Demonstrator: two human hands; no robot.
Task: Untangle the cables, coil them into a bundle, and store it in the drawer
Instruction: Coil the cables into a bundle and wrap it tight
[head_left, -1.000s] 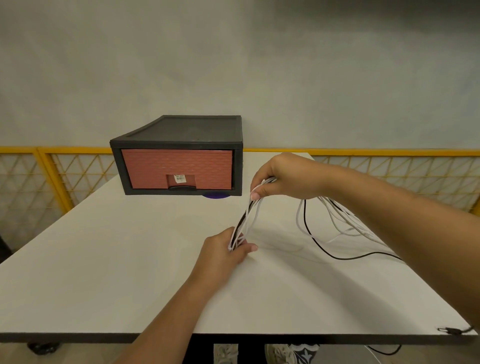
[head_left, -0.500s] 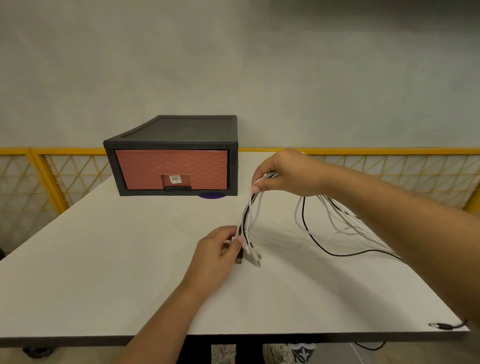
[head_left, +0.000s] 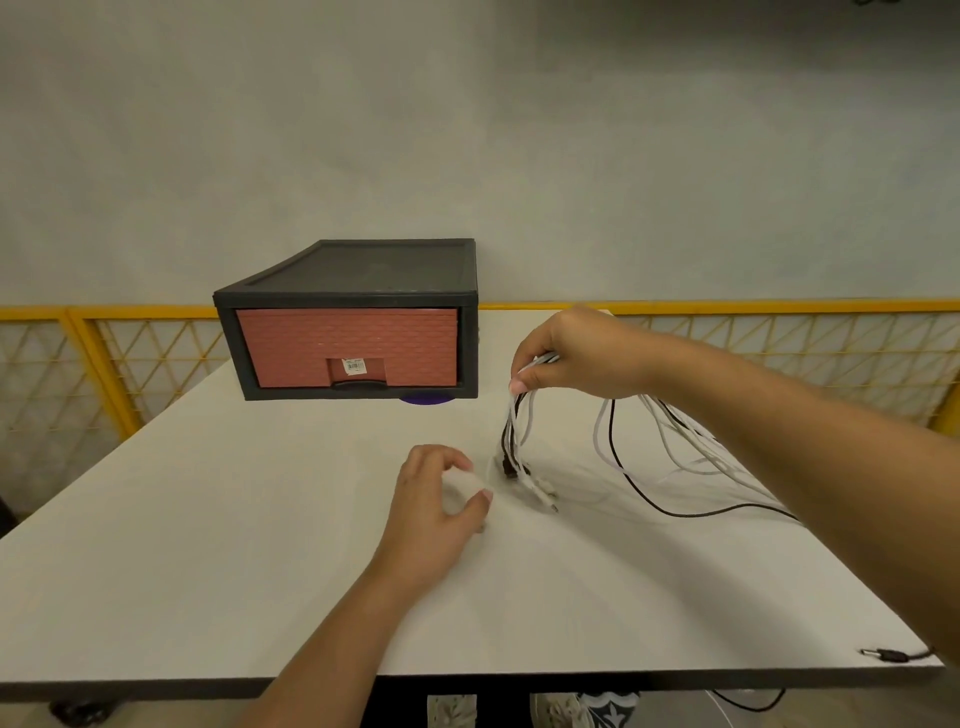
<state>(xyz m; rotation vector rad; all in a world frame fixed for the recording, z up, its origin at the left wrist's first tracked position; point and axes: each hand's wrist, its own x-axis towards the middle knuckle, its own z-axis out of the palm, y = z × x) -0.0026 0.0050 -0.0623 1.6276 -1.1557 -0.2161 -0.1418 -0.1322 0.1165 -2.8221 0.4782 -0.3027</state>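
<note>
Head view, and the white counter (head_left: 208, 571) fills the lower half of the frame. At its far side sits one dark drawer unit (head_left: 358, 270). Its single brick-red drawer (head_left: 348, 343) is fully closed, with a purple disc (head_left: 426, 399) peeking out from underneath.

Two bare hands are in play. The right hand (head_left: 576, 353) hovers above the counter to the right of the drawer unit, fingers pinching the cables (head_left: 511, 431) near their ends. The short ends droop to the surface, where the plug tips (head_left: 540, 488) touch down. The long tails loop off to the right under the forearm.

The left hand (head_left: 431, 509) sits just beside those tips but apart from them. Its fingers are curled and blurred, and I cannot tell whether they pinch anything.

On the count, there are several white strands and at least one black. The exact number is lost where they overlap. One black plug (head_left: 883, 654) lies alone at the near right corner, its lead running over the edge.

Now the dangers! The pinch gathers many thin strands, so one could slip free and spoil the coil. The loose loops on the right may cross again as they are drawn in. That corner lead could snag on the counter's edge. And the drawer is shut, so one hand must come free to open it.
</note>
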